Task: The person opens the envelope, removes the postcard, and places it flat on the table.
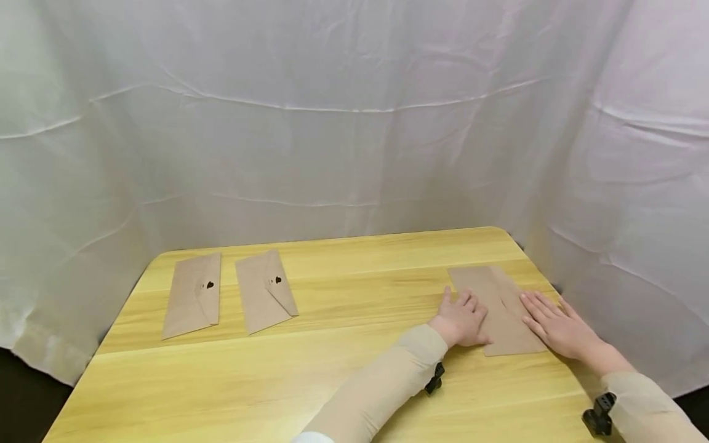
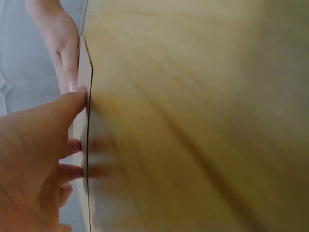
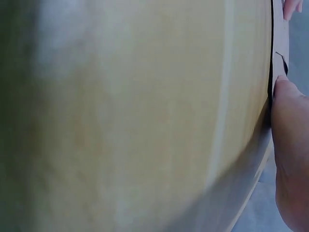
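A brown paper envelope (image 1: 498, 307) lies on the right part of the wooden table. My left hand (image 1: 461, 319) rests on its left side with the fingers spread. On the opposite side, my right hand (image 1: 558, 326) touches the envelope with fairly straight fingers. From the left wrist, the envelope (image 2: 85, 72) appears nearly edge-on, and the left hand's thumb (image 2: 72, 104) and fingertips are against it. The right wrist view shows the right hand (image 3: 292, 140) at the envelope's edge (image 3: 279, 46), where a dark slit or fold shows.
Two more brown envelopes, one at the far left (image 1: 188, 301) and one beside it (image 1: 260, 298), lie flat on the table (image 1: 249, 387), each with a small dark mark. White curtains (image 1: 332, 154) hang behind the table and along both sides.
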Demonstrator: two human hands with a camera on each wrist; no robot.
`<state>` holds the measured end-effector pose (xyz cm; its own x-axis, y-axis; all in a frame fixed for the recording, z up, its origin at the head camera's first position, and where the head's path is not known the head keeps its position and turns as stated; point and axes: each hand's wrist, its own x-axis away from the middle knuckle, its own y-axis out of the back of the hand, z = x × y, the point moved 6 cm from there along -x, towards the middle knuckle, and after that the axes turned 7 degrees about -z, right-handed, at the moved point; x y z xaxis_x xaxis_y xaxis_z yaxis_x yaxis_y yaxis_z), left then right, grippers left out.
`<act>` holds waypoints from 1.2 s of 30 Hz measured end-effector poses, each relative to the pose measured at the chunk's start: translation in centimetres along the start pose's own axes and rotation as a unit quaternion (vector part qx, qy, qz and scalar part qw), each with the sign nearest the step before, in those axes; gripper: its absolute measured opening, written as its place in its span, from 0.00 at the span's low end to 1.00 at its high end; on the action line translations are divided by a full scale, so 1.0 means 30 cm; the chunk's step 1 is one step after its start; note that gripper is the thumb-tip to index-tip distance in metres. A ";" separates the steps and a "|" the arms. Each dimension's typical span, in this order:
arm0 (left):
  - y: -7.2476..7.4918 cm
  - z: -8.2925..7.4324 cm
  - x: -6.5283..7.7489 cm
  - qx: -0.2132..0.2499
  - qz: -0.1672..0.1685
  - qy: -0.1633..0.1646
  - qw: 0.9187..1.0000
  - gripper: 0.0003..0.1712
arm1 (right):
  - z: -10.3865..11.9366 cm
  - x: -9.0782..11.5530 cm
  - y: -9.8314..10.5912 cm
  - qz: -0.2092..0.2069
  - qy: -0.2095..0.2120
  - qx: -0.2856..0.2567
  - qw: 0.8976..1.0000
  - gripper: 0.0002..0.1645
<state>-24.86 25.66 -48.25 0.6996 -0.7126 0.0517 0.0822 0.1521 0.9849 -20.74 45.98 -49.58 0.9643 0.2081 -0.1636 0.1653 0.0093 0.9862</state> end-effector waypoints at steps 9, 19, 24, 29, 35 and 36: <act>0.007 -0.084 -0.044 0.019 -0.019 -0.055 0.998 0.35 | 0.030 -0.011 -0.012 0.012 0.000 -0.004 1.000 0.37; 0.013 -0.137 -0.097 0.031 -0.006 -0.100 0.994 0.30 | 0.019 -0.012 -0.035 -0.031 0.022 -0.004 0.999 0.35; 0.023 -0.143 -0.107 0.035 -0.018 -0.106 0.994 0.29 | 0.022 -0.003 -0.038 -0.060 0.041 -0.005 0.997 0.34; 0.030 -0.152 -0.104 0.041 -0.019 -0.106 0.993 0.29 | 0.032 0.006 -0.030 -0.062 0.054 -0.001 0.997 0.35; 0.027 -0.148 -0.107 0.052 -0.019 -0.098 0.994 0.27 | 0.048 0.003 -0.015 -0.070 0.065 0.013 0.995 0.34; 0.025 -0.147 -0.107 0.053 -0.019 -0.098 0.994 0.27 | 0.047 0.001 -0.017 -0.064 0.062 0.009 0.996 0.34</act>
<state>-23.93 31.09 -48.42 0.5449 -0.8378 0.0344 0.0245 0.0569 0.9981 -20.51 44.59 -50.13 0.9019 0.3262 -0.2831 0.2908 0.0260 0.9564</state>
